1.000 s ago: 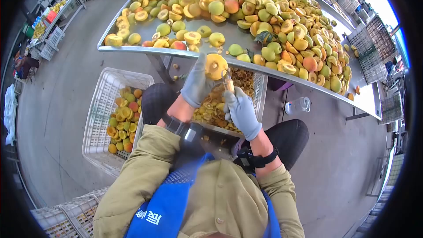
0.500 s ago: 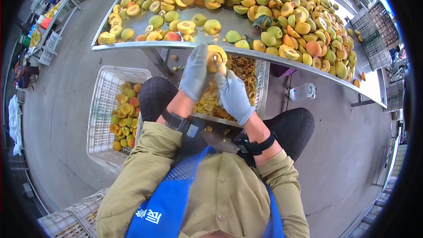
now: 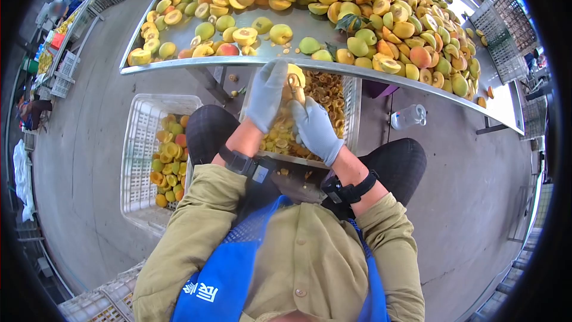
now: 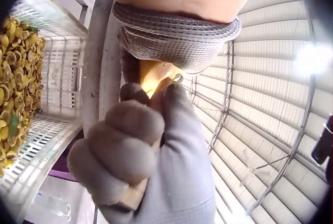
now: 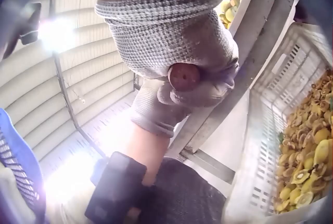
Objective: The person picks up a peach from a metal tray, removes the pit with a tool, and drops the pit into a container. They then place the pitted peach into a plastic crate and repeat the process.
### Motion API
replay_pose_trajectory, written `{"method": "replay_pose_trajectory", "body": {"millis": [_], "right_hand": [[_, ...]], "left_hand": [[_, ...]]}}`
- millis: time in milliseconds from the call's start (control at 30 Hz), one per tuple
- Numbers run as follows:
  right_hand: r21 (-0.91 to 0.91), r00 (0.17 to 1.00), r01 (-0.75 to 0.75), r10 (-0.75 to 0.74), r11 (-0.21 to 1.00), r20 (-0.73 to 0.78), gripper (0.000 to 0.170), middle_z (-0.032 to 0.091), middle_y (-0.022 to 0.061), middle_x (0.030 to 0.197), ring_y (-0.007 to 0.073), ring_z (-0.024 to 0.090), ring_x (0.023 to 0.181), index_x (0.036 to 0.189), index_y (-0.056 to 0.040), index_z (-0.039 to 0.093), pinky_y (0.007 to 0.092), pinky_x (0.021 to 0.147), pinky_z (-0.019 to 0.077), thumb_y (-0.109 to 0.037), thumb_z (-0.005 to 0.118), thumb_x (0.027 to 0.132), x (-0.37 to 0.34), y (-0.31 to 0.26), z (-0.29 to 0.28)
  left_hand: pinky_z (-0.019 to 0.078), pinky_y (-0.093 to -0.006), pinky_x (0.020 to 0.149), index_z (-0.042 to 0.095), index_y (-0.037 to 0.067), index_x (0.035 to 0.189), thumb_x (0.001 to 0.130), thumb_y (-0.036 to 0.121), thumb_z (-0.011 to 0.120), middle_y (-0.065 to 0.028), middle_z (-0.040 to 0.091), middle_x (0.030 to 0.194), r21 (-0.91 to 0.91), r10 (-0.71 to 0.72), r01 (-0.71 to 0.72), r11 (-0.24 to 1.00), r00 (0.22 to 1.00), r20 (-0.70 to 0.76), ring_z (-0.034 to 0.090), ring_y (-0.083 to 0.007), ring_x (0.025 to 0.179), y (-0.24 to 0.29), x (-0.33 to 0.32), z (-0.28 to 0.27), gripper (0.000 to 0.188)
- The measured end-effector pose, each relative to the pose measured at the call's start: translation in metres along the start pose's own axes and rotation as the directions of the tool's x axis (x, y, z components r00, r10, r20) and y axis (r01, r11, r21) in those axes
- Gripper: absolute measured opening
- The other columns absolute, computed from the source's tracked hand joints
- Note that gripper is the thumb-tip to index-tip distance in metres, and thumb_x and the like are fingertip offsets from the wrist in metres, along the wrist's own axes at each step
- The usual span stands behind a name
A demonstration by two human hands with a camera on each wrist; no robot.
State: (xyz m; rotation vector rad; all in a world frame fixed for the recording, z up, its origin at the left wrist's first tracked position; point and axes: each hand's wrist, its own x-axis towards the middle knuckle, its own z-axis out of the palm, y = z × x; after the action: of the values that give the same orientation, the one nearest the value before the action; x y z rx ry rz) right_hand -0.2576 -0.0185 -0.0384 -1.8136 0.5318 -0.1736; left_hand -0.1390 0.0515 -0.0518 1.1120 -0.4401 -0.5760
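Both hands wear grey gloves and meet just in front of the table edge. My left hand (image 3: 265,98) holds a yellow peach half (image 3: 295,70), its cut face turned toward me. Gripped in my right hand (image 3: 317,131) is a pitting tool with a wooden handle (image 4: 136,195) and a looped metal end. The loop sits at the pit area in the middle of the cut face. In the left wrist view the right fingers curl round the handle. The handle's round butt (image 5: 184,77) pokes out of the right fist in the right wrist view.
A metal table (image 3: 196,61) bears a large heap of peaches (image 3: 357,9), many halved. Below the hands stands a white crate (image 3: 353,131) of pits and scraps. Another white crate (image 3: 134,149) with peach halves stands left. A clear plastic jug (image 3: 408,117) lies right on the floor.
The tool's metal end has moved from the peach half's lower edge onto the middle of its cut face. My right hand has come up closer to my left.
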Motion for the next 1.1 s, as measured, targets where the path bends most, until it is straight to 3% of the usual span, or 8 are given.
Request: {"method": "replay_pose_trajectory", "body": {"millis": [233, 300, 400, 567, 633, 733, 867, 1100], "right_hand": [[0.527, 0.988, -0.078, 0.137, 0.846, -0.073, 0.033, 0.049, 0.0022, 0.058, 0.0093, 0.047, 0.041, 0.09, -0.0019, 0.05, 0.0226, 0.036, 0.0374, -0.034, 0.043, 0.095, -0.02, -0.028, 0.005], [0.58, 0.988, -0.04, 0.119, 0.814, -0.1, 0.036, 0.049, 0.0023, 0.058, 0.0092, 0.048, 0.041, 0.09, -0.0017, 0.05, 0.0222, 0.036, 0.0379, -0.036, 0.043, 0.095, -0.017, -0.022, 0.004], [0.492, 0.982, 0.001, 0.092, 0.87, -0.165, 0.037, 0.049, 0.0037, 0.059, 0.0104, 0.049, 0.042, 0.089, -0.0022, 0.048, 0.0227, 0.036, 0.0387, -0.039, 0.046, 0.094, -0.008, -0.02, -0.016], [0.426, 0.985, 0.039, 0.036, 0.904, -0.167, 0.031, 0.049, 0.0039, 0.059, 0.0098, 0.048, 0.044, 0.087, -0.0028, 0.047, 0.0225, 0.038, 0.0395, -0.033, 0.049, 0.093, -0.005, -0.021, -0.034], [0.534, 0.99, -0.132, 0.132, 0.835, 0.04, 0.027, 0.046, 0.0016, 0.058, 0.0078, 0.044, 0.044, 0.089, -0.0042, 0.047, 0.0234, 0.039, 0.0387, -0.031, 0.048, 0.093, -0.02, -0.028, -0.029], [0.441, 0.998, -0.064, 0.057, 0.895, 0.028, 0.04, 0.048, 0.0048, 0.055, 0.0107, 0.046, 0.041, 0.09, 0.0012, 0.048, 0.0233, 0.036, 0.0357, -0.038, 0.041, 0.095, -0.027, -0.02, -0.01], [0.386, 0.997, -0.077, 0.069, 0.919, 0.035, 0.035, 0.047, 0.0022, 0.059, 0.0091, 0.048, 0.042, 0.086, -0.0026, 0.046, 0.023, 0.037, 0.038, -0.036, 0.044, 0.095, -0.021, -0.024, -0.002], [0.159, 0.99, 0.045, -0.023, 0.986, -0.141, 0.029, 0.053, 0.0108, 0.059, 0.0218, 0.053, 0.046, 0.086, 0.0006, 0.048, 0.0342, 0.044, 0.0419, -0.027, 0.049, 0.093, -0.009, -0.016, 0.017]], "left_hand": [[0.0495, -0.0354, 0.083, 0.04, 0.012, 0.128, 0.093, 0.043, 0.044, -0.0082, 0.055, 0.109, -0.585, -0.076, 0.118, 0.802, 0.993, 0.095, 0.056, -0.0222, 0.098, -0.01, -0.003, 0.006, 0.047], [0.0496, -0.0355, 0.083, 0.037, 0.012, 0.132, 0.094, 0.036, 0.045, -0.0074, 0.053, 0.115, -0.11, 0.021, -0.013, 0.994, 0.997, 0.068, 0.056, -0.0218, 0.101, -0.004, -0.004, 0.009, 0.045], [0.054, -0.032, 0.075, 0.035, 0.01, 0.133, 0.088, 0.011, 0.054, -0.0083, 0.053, 0.113, -0.144, -0.241, 0.253, 0.957, 0.966, 0.094, 0.057, -0.0191, 0.098, 0.024, -0.013, 0.009, 0.049], [0.0543, -0.0339, 0.076, 0.042, 0.008, 0.126, 0.085, 0.008, 0.058, -0.0082, 0.054, 0.109, -0.243, -0.232, 0.261, 0.934, 0.962, 0.142, 0.058, -0.0195, 0.096, 0.027, -0.016, 0.006, 0.044], [0.0537, -0.0342, 0.076, 0.044, 0.007, 0.121, 0.084, 0.007, 0.057, -0.0084, 0.054, 0.107, -0.402, -0.179, 0.231, 0.886, 0.97, 0.163, 0.058, -0.0197, 0.094, 0.021, -0.012, 0.001, 0.039], [0.0525, -0.037, 0.08, 0.048, 0.005, 0.118, 0.089, 0.032, 0.056, -0.0124, 0.057, 0.108, -0.56, -0.237, 0.246, 0.791, 0.967, 0.09, 0.059, -0.0234, 0.095, 0.012, -0.008, 0.001, 0.04], [0.0528, -0.0373, 0.077, 0.048, 0.006, 0.116, 0.089, 0.043, 0.052, -0.0133, 0.058, 0.102, -0.093, -0.07, 0.075, 0.993, 0.996, 0.06, 0.06, -0.0245, 0.088, -0.022, 0.006, -0.016, 0.045], [0.0517, -0.0329, 0.07, 0.047, 0.007, 0.114, 0.093, 0.042, 0.044, -0.0107, 0.058, 0.094, -0.419, -0.127, 0.077, 0.905, 0.988, -0.093, 0.059, -0.0206, 0.081, 0.014, -0.011, 0.018, 0.041]]}}
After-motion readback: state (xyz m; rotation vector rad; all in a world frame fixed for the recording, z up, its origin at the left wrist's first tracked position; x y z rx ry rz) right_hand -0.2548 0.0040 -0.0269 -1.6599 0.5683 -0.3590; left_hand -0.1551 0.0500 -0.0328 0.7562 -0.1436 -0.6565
